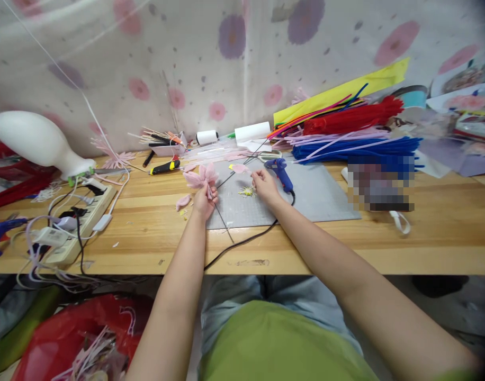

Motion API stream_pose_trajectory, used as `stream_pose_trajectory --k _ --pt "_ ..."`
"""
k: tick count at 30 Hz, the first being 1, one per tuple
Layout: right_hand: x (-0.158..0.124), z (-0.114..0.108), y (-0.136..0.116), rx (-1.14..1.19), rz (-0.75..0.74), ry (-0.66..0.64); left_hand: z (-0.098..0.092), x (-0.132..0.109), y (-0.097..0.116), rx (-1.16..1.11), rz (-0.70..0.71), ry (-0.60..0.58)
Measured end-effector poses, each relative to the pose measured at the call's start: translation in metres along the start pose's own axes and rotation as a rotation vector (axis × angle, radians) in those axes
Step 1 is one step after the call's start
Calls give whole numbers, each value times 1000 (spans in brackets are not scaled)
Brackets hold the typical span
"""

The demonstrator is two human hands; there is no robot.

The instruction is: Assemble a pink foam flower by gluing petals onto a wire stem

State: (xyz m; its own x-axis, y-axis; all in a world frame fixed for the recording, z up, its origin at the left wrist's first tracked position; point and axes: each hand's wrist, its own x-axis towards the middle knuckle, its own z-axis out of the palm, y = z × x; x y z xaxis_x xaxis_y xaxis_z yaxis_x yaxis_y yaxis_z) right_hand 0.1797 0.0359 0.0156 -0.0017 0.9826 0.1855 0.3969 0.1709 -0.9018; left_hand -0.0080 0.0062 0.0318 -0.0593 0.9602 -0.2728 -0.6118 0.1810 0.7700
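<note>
My left hand (205,202) is closed around the base of a pink flower (201,177) with several petals, and a thin dark stem (224,221) runs down below it. Pinched in my right hand (263,186) is a single pink petal (240,168) with a yellowish tip, held by its end over the grey cutting mat (322,201). Between my hands a small yellow-and-white tuft (247,191) lies on the mat. Just beyond my right hand rests a blue glue gun (281,173). One loose pink petal (182,202) lies left of my left hand.
A black cord (250,239) loops across the table front. Bundles of blue (361,150) and red pipe cleaners (349,117) lie at the back right. On the left are a power strip (81,225), a white lamp (39,140) and a yellow-black utility knife (164,168).
</note>
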Motion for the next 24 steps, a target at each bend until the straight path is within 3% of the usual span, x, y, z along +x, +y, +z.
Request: stream_pose_trajectory --k 3,5,11,15,20,24 --pt "-2 4 2 391 184 -15 3 4 -10 200 97 84" --pt "-6 3 0 522 202 -63 5 7 -13 260 135 79" --pt "-13 -3 -3 624 202 -176 0 13 -12 201 193 73" --pt "-15 -2 -5 621 208 -204 -9 14 -14 425 291 69" --pt "-17 -3 -6 610 183 -232 -21 0 -5 1023 503 402" --pt "-18 -3 -5 564 174 -251 -22 -11 0 1157 630 613"
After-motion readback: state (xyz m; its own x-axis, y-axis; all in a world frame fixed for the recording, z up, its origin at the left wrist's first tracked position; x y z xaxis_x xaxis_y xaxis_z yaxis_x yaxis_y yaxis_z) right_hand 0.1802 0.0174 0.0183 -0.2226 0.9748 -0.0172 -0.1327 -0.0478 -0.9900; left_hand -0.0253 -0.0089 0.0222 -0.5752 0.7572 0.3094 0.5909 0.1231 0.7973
